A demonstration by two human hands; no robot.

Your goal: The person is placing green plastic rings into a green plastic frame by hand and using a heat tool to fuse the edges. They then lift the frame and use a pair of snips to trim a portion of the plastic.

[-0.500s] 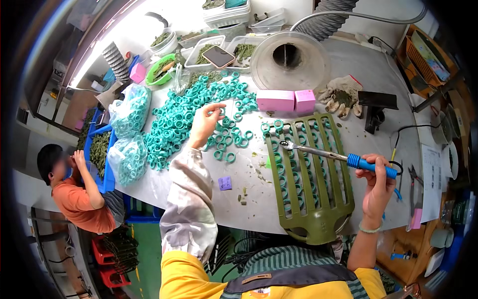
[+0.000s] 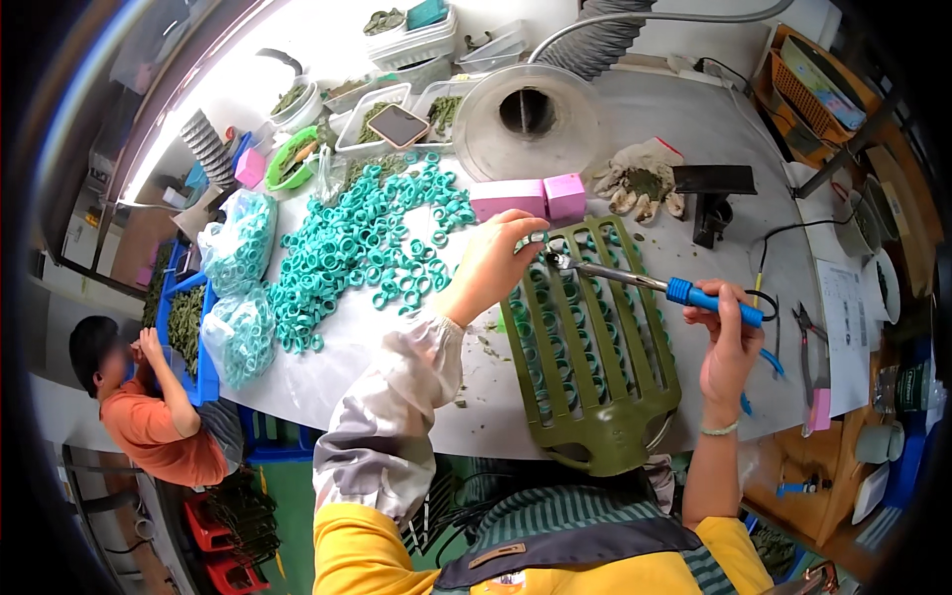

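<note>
Teal ring (image 2: 533, 239) pinched in left hand (image 2: 493, 266), partly hidden; right hand (image 2: 727, 342) grips blue-handled iron (image 2: 686, 292).

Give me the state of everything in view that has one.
Left hand: at a teal ring, grip unclear
Right hand: closed on blue tool
Olive rack: rings showing through slots
Blue tool: held, tip at rack's upper end
Ring pile: loose, partly spread
Plastic bags: filled with rings
Phone: lying face up

A phone (image 2: 399, 126) is carried on clear tubs (image 2: 359, 148), with a green bowl (image 2: 288, 185) seen to their left. Pink boxes (image 2: 501, 198) are lined up, a soiled glove (image 2: 635, 162) is spotted nearby, pliers (image 2: 810, 325) farther right.
</note>
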